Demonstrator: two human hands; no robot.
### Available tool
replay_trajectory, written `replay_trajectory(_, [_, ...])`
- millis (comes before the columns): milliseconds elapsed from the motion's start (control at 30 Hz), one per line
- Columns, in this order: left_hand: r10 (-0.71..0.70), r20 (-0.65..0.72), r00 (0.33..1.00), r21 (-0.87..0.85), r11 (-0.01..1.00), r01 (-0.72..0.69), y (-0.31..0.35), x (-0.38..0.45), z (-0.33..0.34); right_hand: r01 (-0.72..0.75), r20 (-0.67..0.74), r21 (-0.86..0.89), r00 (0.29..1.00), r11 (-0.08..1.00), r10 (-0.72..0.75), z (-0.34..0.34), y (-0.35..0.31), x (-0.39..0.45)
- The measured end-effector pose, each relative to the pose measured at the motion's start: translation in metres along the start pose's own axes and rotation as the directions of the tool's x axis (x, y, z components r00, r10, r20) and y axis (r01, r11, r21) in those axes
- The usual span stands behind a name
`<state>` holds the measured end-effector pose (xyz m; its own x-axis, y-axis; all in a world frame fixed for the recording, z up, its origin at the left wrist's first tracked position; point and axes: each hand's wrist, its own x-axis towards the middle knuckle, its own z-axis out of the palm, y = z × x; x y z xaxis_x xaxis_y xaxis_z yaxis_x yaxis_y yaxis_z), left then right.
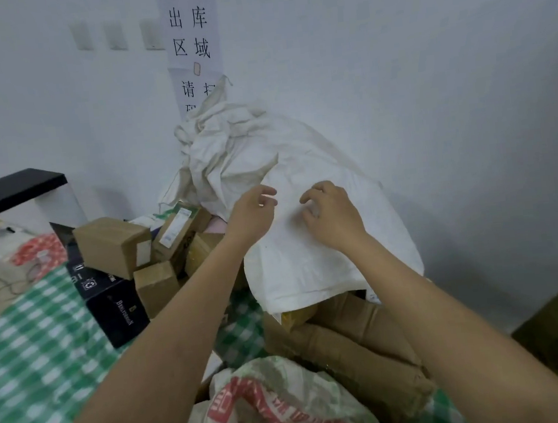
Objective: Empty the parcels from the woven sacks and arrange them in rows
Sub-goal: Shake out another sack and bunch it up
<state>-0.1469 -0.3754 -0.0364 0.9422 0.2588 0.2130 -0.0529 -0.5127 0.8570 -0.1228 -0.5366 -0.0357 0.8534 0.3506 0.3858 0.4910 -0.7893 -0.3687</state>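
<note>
Both forearms reach forward, left hand [253, 210] and right hand [334, 210] side by side, fingers [308, 196] loosely curled.

sack [308, 242] against wall [430, 92], over long cartons [360, 340] | boxes [116, 245] left of it | printed sack [278, 411] in front, nearest the camera

You are looking at a dim, cool, bluish picture with soft, even light and no glare. The white sack [305, 208] throws a faint shadow on the wall to its right. Left of the sack, the green checked cloth [38, 357] is smeared by motion blur. Straight lines bow toward the edges, and the nearest forearms look soft.
</note>
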Motion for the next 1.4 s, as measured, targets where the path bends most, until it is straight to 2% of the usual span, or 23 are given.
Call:
replay_trajectory(167, [-0.041, -0.07, 0.997, -0.059, 0.998, 0.037, -0.01, -0.005, -0.017, 0.043, -0.011, 0.049, 0.999, 0.998, -0.043, 0.013, -0.014, -0.005])
replay_trajectory(300, [-0.082, -0.056, 0.995, -0.147, 0.986, 0.073, -0.019, 0.0, -0.033, 0.055, -0.002, 0.069, 0.998, 0.996, -0.055, 0.024, -0.028, -0.008])
replay_trajectory(467, [-0.105, 0.005, 0.994, -0.215, 0.971, 0.104, -0.039, 0.013, -0.05, 0.014, -0.022, 0.071, 1.0, 0.997, -0.013, 0.038, -0.048, -0.001])
replay_trajectory(700, [-0.081, 0.112, 0.99, -0.194, 0.976, 0.102, -0.057, 0.035, -0.08, -0.06, -0.06, 0.072, 0.996, 0.996, 0.065, 0.063, -0.082, 0.021])
replay_trajectory(933, [-0.053, 0.149, 0.987, -0.182, 0.98, 0.08, -0.076, 0.054, -0.101, -0.094, -0.077, 0.057, 0.992, 0.994, 0.098, 0.079, -0.106, 0.034])
replay_trajectory(1100, [-0.024, 0.085, 0.996, -0.147, 0.988, 0.036, -0.075, 0.063, -0.109, -0.097, -0.076, 0.053, 0.992, 0.994, 0.101, 0.079, -0.109, 0.05])
replay_trajectory(1400, [-0.041, -0.019, 0.999, -0.075, 0.996, 0.04, -0.086, 0.078, -0.129, -0.06, -0.043, 0.063, 0.997, 0.996, 0.062, 0.081, -0.116, 0.083])
